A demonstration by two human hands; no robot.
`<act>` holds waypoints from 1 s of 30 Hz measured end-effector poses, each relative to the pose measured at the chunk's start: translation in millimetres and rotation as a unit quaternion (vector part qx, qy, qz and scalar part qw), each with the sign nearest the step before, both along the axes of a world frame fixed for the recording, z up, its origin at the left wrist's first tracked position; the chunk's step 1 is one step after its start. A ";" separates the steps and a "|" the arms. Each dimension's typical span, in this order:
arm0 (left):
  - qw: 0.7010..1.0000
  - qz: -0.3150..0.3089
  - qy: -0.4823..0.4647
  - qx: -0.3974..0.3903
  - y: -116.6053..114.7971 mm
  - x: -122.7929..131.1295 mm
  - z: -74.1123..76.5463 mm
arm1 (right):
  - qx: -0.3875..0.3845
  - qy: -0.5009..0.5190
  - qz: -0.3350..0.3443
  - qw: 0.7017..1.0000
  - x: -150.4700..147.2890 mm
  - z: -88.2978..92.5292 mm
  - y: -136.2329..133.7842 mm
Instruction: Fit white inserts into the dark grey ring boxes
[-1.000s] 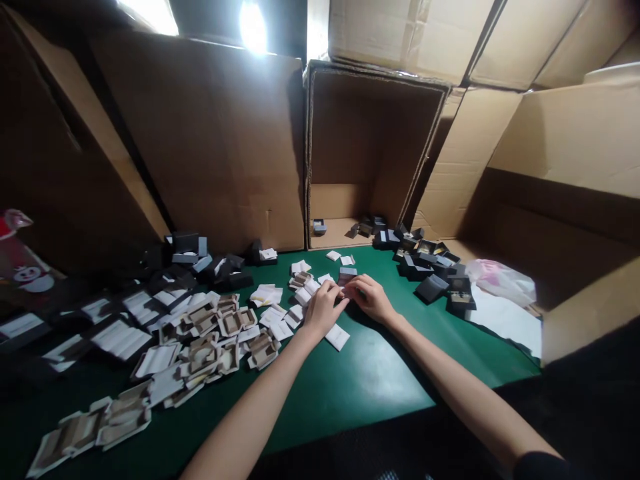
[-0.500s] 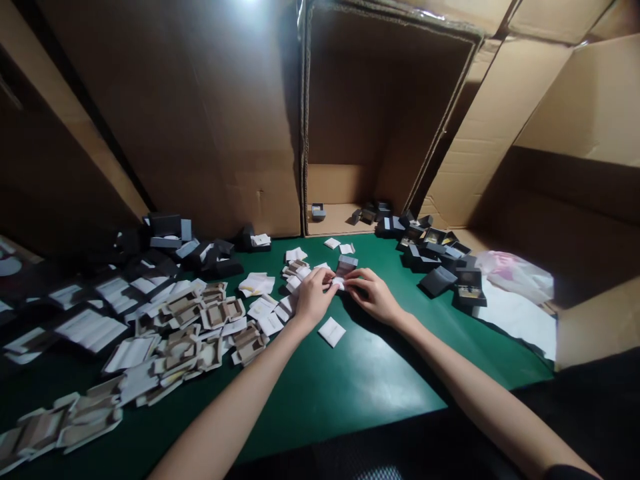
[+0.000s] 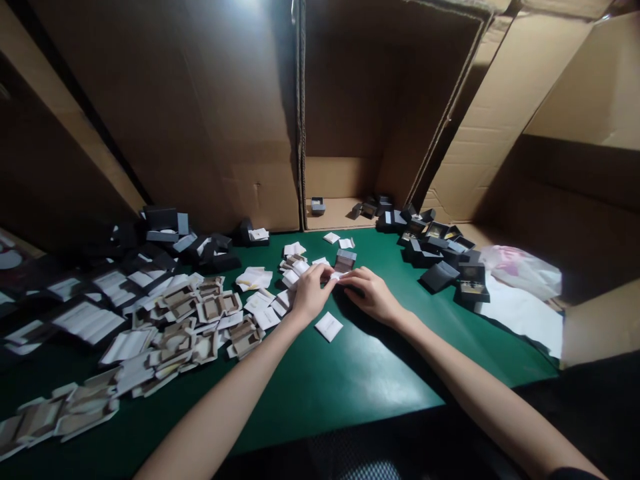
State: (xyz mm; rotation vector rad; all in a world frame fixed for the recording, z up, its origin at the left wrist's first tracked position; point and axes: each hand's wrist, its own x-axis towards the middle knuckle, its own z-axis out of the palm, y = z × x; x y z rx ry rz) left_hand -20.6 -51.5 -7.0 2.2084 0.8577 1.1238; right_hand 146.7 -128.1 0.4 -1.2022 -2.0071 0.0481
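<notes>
My left hand (image 3: 310, 292) and my right hand (image 3: 371, 293) meet over the green table (image 3: 350, 380), both pinching a small white card (image 3: 338, 275) between their fingertips. Just beyond them stands a small grey box (image 3: 345, 259). Another white card (image 3: 329, 326) lies flat on the table below my left hand. More white cards (image 3: 295, 268) are scattered to the left of my left hand.
Flattened white and brown inserts (image 3: 200, 320) cover the table's left. Dark small boxes (image 3: 440, 250) pile at the right, beside a pink plastic bag (image 3: 525, 270). An open cardboard carton (image 3: 370, 120) stands behind, with a few boxes inside. Cardboard walls surround the table.
The camera tilted downward a little, so the lights at the top left the view. Both hands stay together at the same spot, working the small white card.
</notes>
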 end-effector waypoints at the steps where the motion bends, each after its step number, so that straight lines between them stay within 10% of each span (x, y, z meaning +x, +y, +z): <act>1: 1.000 0.001 -0.002 0.001 -0.1 -0.1 0.3 | 0.003 -0.003 0.009 1.000 -2.0 1.1 -1.3; 9: 0.999 -0.023 0.040 0.021 -3.9 -0.5 6.5 | 0.020 0.009 0.082 0.996 -7.0 14.7 -8.4; 19: 0.994 -0.023 0.103 0.042 -6.7 0.7 8.3 | 0.086 0.084 -0.055 0.991 5.3 23.4 -11.5; 30: 0.995 -0.015 0.097 0.011 -7.0 2.8 7.8 | -0.094 0.242 -0.051 0.964 6.4 -3.0 11.8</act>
